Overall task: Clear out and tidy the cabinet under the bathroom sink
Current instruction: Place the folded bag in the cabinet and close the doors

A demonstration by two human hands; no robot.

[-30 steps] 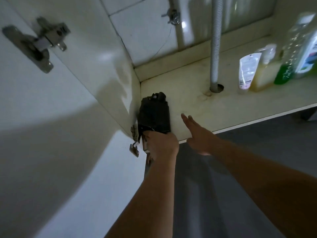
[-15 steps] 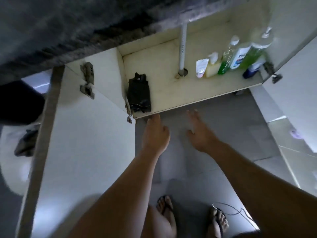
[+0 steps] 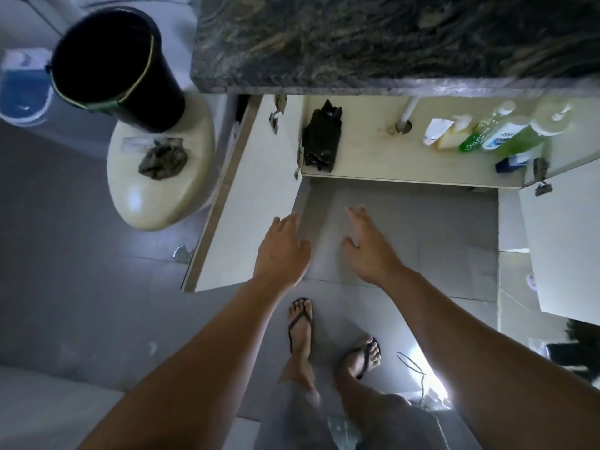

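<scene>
left hand point(image 3: 281, 253): fingers spread flat, nothing held | right hand point(image 3: 368, 246): fingers extended, nothing held | black pouch point(image 3: 322, 139): laid at the cabinet shelf point(image 3: 373, 160) left end | bottles point(image 3: 487, 133): grouped at right

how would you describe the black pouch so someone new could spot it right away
Find the open cabinet under the dark stone counter. The black pouch lies on the shelf's far left, beside the left wall, apart from the bottles on the right. It is the only dark, soft thing there.
</scene>
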